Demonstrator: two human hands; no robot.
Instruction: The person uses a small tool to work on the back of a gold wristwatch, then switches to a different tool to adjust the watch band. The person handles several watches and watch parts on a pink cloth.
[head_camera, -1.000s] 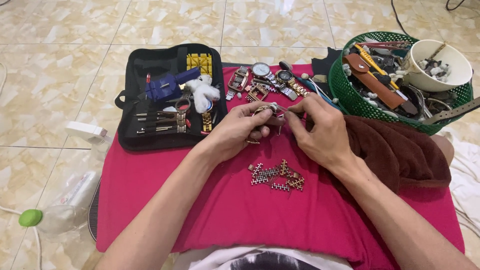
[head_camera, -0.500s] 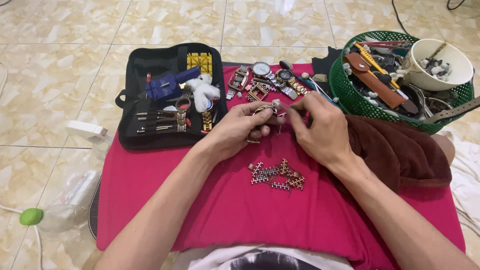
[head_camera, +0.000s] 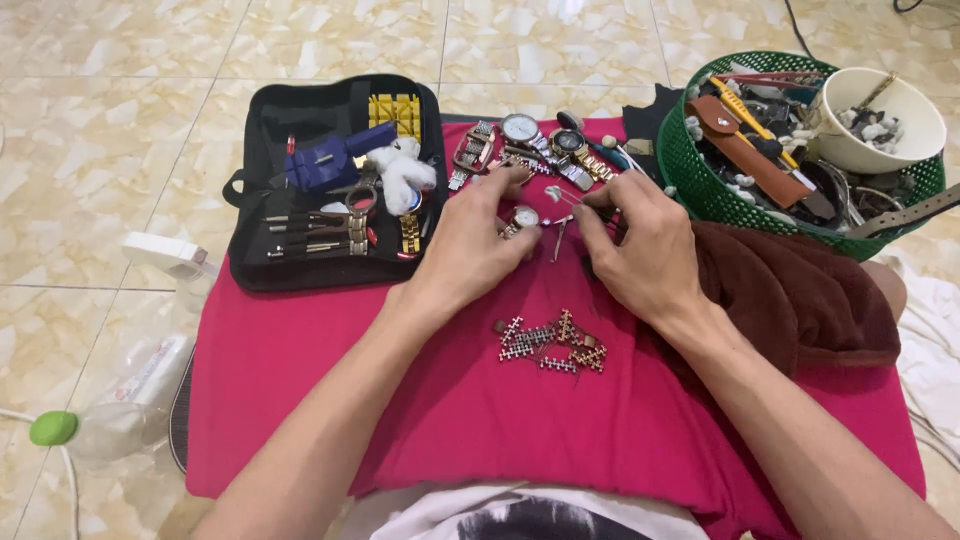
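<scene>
Between both hands, watch (head_camera: 523, 218) face-up.

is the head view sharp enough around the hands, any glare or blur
Head view: even, soft light with only faint shadows under the left hand and right hand; the small watch between them is in focus but too small for detail; pale sheen on the floor tiles, no harsh glare; no clear motion blur; the green basket looks slightly stretched near the edge.

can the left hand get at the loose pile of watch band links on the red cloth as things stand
Probably yes. The links lie in the open on the red cloth, just below and between both hands, with nothing over them. The left hand is busy with a small watch, so it would likely have to put that down first.
</scene>
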